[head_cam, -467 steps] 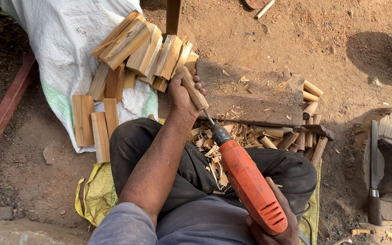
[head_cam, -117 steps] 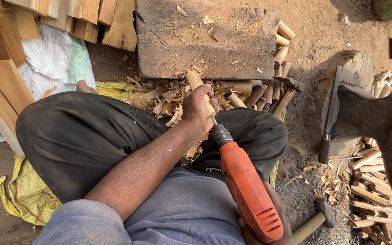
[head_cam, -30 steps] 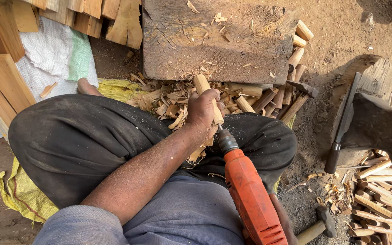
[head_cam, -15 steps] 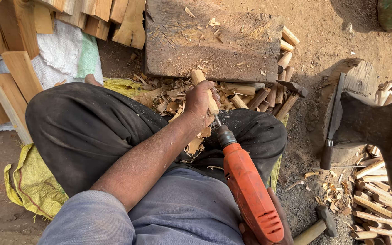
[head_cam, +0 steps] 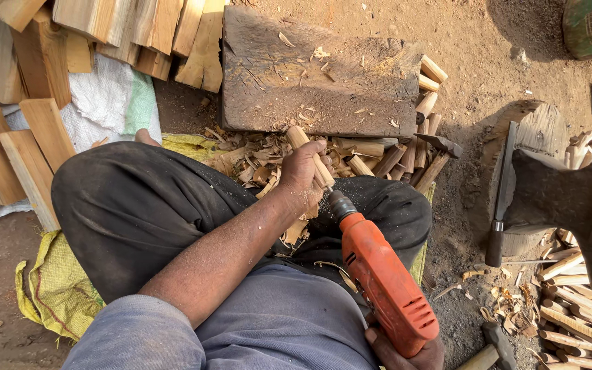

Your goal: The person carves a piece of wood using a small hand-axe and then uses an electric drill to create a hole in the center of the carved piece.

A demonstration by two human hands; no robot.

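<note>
Outdoor woodworking yard: dirt floor, wood shavings point(head_cam: 255, 164), stacked billets point(head_cam: 138, 31).

I sit on the dirt ground point(head_cam: 460, 48). On it, before my knees, lies a flat block point(head_cam: 310, 75); white sack point(head_cam: 104, 96) left of it, stump point(head_cam: 536, 137) right.

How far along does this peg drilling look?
Done, it seems: rounded pegs piled at the right. In hand: the left hand grips a wooden peg against the orange drill, held by the right hand. Left: more short pegs beside the wooden block.
</note>
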